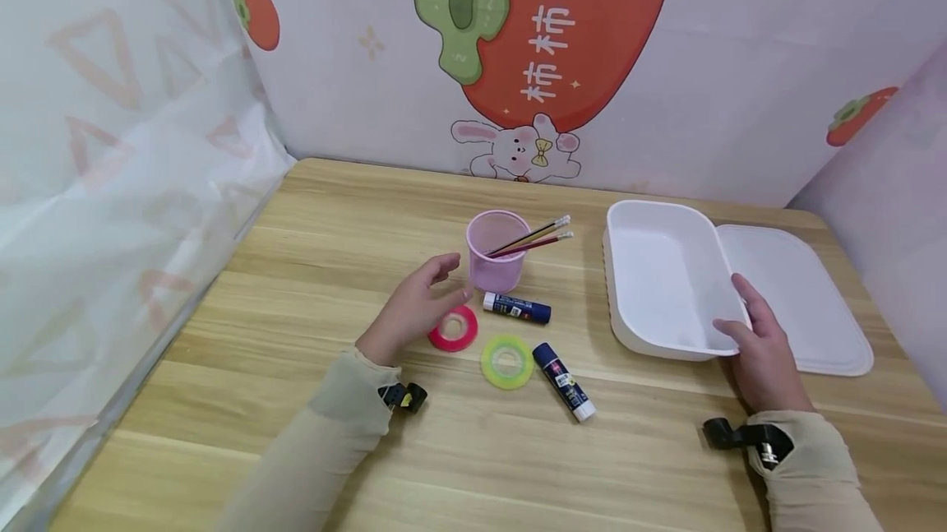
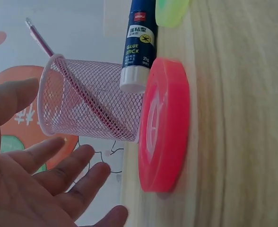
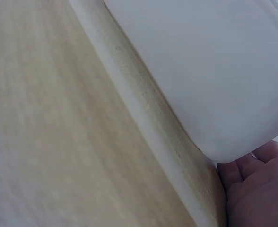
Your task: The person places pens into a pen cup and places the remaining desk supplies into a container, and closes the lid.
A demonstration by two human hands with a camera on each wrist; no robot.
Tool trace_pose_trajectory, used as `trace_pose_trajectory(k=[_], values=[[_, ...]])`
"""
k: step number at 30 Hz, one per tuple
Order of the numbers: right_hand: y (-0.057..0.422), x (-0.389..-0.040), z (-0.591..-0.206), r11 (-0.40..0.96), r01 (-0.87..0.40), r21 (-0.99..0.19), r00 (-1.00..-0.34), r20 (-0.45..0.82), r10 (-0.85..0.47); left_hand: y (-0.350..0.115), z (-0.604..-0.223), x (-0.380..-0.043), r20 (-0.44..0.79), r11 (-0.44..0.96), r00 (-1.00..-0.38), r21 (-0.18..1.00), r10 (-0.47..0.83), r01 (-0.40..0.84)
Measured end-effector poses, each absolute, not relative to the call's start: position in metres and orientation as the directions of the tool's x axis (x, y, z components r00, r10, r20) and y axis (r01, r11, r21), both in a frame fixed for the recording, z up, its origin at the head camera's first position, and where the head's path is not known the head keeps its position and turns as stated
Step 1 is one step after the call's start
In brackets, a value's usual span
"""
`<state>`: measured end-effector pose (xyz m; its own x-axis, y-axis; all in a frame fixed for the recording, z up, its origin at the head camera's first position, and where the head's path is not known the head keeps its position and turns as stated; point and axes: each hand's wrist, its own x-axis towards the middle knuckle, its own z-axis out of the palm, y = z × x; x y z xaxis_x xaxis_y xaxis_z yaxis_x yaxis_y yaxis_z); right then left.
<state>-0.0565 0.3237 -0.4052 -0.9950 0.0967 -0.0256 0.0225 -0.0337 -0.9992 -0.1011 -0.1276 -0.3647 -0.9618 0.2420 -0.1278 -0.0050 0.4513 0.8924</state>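
Note:
My left hand reaches toward a pink mesh pencil cup, fingers spread and apart from it in the left wrist view. Three pencils lean out of the cup to the right. Under the left hand lies a red tape roll. My right hand grips the near right corner of a white plastic box, thumb over the rim and fingers along the outer wall. In the right wrist view, the fingers are partly hidden beside the box wall.
A glue stick lies just in front of the cup, and another glue stick lies nearer me. Left of that one is a yellow-green tape roll. A flat white lid lies right of the box on the wooden table.

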Motion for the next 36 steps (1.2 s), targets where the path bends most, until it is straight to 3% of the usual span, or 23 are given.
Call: trace_pose_trajectory(k=[11,21,36], values=[[0.321,-0.057,-0.406,0.004,0.044,-0.999,-0.994,-0.044,0.104,-0.132,-0.371,-0.09,-0.287,0.572,-0.929,0.813,0.232,-0.108],[0.321,-0.058,-0.406,0.014,0.034,-0.999,-0.994,-0.033,0.103,-0.139,-0.376,-0.087,-0.266,0.635,-0.937,0.77,0.228,-0.064],[0.324,-0.058,-0.406,-0.007,0.032,-0.999,-0.994,-0.032,0.105,-0.147,-0.383,-0.091,-0.291,0.614,-0.908,0.787,0.3,-0.049]])
